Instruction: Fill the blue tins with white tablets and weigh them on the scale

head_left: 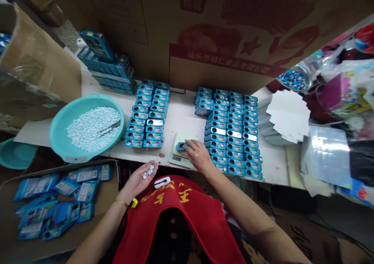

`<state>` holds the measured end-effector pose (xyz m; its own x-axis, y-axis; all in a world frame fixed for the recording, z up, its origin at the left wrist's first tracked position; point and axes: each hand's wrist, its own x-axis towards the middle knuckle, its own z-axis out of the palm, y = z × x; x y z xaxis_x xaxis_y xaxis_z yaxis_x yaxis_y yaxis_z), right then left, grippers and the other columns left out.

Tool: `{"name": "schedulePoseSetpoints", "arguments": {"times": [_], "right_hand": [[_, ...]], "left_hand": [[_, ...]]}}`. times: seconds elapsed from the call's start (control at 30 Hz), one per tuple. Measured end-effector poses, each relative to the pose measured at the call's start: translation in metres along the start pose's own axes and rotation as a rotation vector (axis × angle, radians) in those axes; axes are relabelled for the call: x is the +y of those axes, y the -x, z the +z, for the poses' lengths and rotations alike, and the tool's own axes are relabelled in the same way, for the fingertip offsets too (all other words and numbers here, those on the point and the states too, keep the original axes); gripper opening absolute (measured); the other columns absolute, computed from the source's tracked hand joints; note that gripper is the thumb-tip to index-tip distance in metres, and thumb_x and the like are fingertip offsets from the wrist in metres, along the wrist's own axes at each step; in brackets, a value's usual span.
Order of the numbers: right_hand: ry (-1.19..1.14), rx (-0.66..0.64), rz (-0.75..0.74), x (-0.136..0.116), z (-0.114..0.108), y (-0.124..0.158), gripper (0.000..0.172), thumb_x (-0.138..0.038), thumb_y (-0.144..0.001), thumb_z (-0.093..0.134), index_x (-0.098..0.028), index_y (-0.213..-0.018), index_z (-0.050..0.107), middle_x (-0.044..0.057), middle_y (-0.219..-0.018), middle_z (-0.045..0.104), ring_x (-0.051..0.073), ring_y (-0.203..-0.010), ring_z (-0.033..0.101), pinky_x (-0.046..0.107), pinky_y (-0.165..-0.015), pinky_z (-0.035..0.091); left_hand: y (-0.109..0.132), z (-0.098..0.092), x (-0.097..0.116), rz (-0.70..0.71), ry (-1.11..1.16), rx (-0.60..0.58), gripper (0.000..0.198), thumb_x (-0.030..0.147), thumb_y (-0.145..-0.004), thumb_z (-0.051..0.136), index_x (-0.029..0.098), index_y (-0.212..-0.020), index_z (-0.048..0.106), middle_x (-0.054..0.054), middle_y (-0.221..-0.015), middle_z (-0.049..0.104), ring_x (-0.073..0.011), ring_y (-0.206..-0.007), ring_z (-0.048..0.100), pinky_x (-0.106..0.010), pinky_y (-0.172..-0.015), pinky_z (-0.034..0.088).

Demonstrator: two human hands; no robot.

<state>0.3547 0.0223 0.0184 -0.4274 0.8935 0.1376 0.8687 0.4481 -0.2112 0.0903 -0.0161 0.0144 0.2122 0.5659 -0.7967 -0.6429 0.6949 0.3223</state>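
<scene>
My left hand (143, 177) is cupped palm up at the table's front edge, holding a small pile of white tablets (149, 170). My right hand (198, 155) rests on a small blue tin (181, 146) that sits on a pale green digital scale (180, 151), with its fingers curled over the tin. Left of the scale stand rows of blue tins (147, 116). A larger block of the same tins (232, 133) lies to the right of my right hand.
A teal basin (60, 133) of white tablets with a metal scoop (108, 128) stands at the left. A cardboard box (112, 178) of blue packets sits below it. Stacked blue cartons (106, 69), white card sheets (288, 116) and a cardboard wall (222, 34) surround the table.
</scene>
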Motion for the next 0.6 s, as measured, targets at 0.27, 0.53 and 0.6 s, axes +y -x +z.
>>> {"name": "schedulePoseSetpoints", "arguments": {"times": [0.27,0.53,0.6], "right_hand": [[-0.197,0.184,0.271,0.043,0.003,0.03,0.042,-0.038,-0.079,0.052,-0.018,-0.116,0.049,0.01,-0.113,0.054,0.023,-0.103,0.047,0.038,-0.086,0.038],[-0.251,0.109,0.246,0.043,0.011,0.027,0.044,-0.036,-0.079,0.053,-0.02,-0.119,0.047,0.009,-0.116,0.053,0.023,-0.107,0.046,0.038,-0.086,0.038],[-0.264,0.11,0.239,0.041,0.01,0.026,0.044,-0.037,-0.079,0.053,-0.02,-0.119,0.047,0.009,-0.116,0.053,0.023,-0.106,0.046,0.038,-0.086,0.038]], "left_hand": [[-0.002,-0.025,-0.004,-0.003,0.005,0.075,0.022,0.003,-0.08,0.044,0.008,-0.093,0.061,-0.012,-0.083,0.065,-0.0125,-0.071,0.063,-0.02,-0.062,0.052],[0.001,-0.019,0.0,-0.016,0.042,0.118,0.022,0.006,-0.082,0.042,0.008,-0.094,0.06,-0.012,-0.083,0.065,-0.0124,-0.068,0.062,-0.021,-0.059,0.052],[0.002,-0.016,0.001,-0.026,0.057,0.127,0.023,0.007,-0.082,0.042,0.007,-0.095,0.06,-0.013,-0.082,0.065,-0.0132,-0.068,0.063,-0.022,-0.06,0.053]]}}
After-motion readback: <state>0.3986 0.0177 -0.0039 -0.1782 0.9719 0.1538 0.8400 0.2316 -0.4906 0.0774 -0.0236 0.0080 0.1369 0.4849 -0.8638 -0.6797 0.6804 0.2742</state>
